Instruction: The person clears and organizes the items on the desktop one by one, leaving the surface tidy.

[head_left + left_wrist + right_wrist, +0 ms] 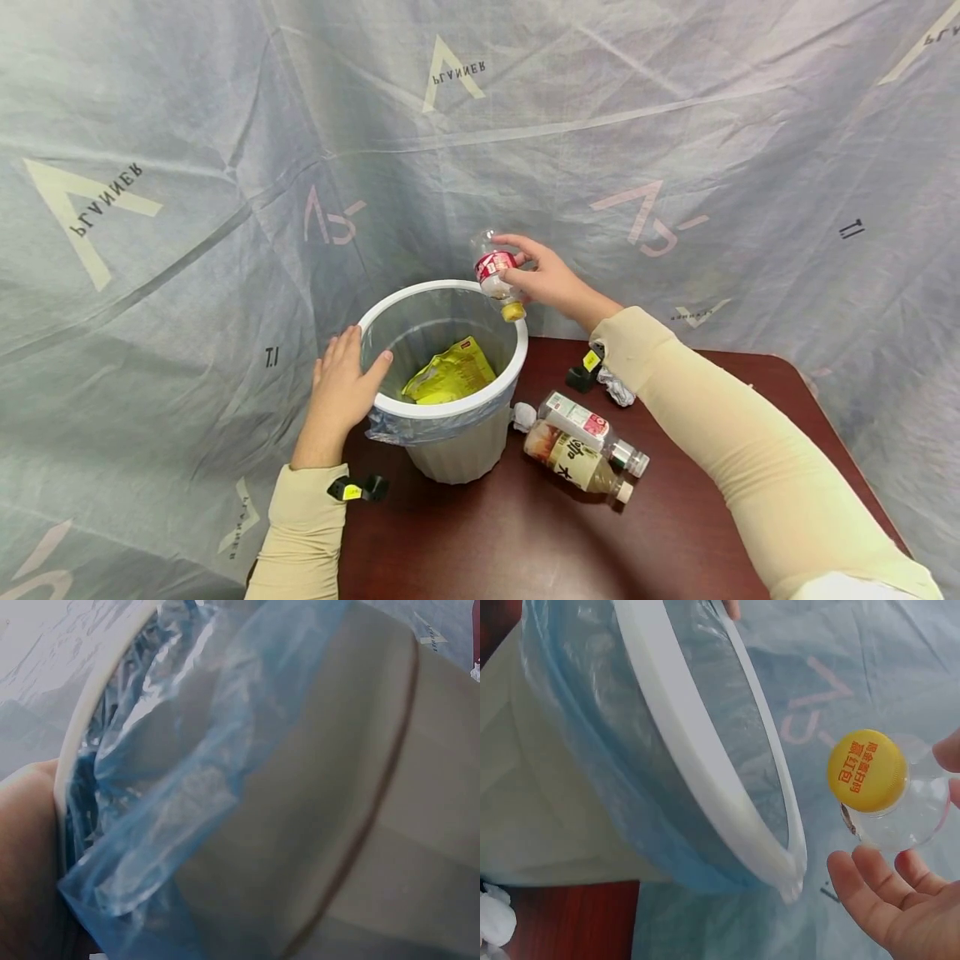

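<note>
My right hand (551,279) holds a clear plastic bottle (494,265) with a red label. The bottle tilts with its yellow cap (513,312) pointing down, over the far right rim of a trash bin (465,446). In the right wrist view the cap (868,771) faces the camera, with fingertips (870,862) around the bottle. My left hand (343,387) rests at the bin's left rim, fingers fairly straight and thumb over the edge. The left wrist view shows part of that hand (26,847) beside the white rim. A yellow-green wrapper (450,372) lies inside the bin.
Right of the bin, a bottle with a cream label (573,461) and a clear bottle (581,421) lie side by side on the dark red table (480,542). Crumpled white paper (523,417) and another wad (617,389) are nearby. A blue liner (180,802) folds over the rim.
</note>
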Motion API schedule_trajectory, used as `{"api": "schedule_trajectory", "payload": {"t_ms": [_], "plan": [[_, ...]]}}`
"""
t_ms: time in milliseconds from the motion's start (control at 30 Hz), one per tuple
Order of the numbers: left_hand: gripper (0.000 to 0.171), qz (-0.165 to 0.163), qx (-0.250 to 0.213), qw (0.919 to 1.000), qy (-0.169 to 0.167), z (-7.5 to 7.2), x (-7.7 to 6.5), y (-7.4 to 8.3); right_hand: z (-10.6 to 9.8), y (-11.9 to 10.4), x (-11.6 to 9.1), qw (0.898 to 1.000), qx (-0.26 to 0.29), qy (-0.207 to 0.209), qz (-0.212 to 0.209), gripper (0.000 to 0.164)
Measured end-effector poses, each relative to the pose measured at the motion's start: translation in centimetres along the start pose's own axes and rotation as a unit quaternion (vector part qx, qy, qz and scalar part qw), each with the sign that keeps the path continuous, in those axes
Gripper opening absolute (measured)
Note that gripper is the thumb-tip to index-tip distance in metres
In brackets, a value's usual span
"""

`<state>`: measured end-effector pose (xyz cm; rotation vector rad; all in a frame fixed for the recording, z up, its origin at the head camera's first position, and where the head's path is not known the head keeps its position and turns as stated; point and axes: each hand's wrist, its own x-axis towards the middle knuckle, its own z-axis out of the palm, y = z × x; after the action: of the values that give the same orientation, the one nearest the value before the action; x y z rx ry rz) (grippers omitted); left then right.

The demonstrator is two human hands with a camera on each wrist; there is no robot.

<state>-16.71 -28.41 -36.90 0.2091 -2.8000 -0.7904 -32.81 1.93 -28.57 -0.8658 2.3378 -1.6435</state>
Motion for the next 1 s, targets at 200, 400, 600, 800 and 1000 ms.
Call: {"api": "schedule_trajectory", "payload": {"t_ms": [200,400,600,800,1000], "plan": [[0.083,0.000,0.000,1.0000,-0.002,0.0,0.0,0.0,1.5,-0.1,0.8,0.998,-0.034,-0.051,-0.016,0.055],[0.082,0.001,0.001,1.0000,0.000,0.0,-0.1,0.0,2.9,-0.4,1.1,0.996,-0.052,-0.074,-0.020,0.055],[0.083,0.000,0.000,1.0000,-0.001,0.0,-0.1,0.1,3.3,-0.4,1.0,0.994,-0.073,-0.084,-0.023,0.055],[0.082,0.001,0.000,1.0000,0.001,0.1,0.0,0.1,2.6,0.2,0.8,0.998,-0.048,-0.038,-0.018,0.053],[0.082,0.001,0.002,1.0000,0.003,0.2,0.1,0.0,1.1,1.0,0.1,0.999,-0.046,0.003,-0.020,0.052]]}}
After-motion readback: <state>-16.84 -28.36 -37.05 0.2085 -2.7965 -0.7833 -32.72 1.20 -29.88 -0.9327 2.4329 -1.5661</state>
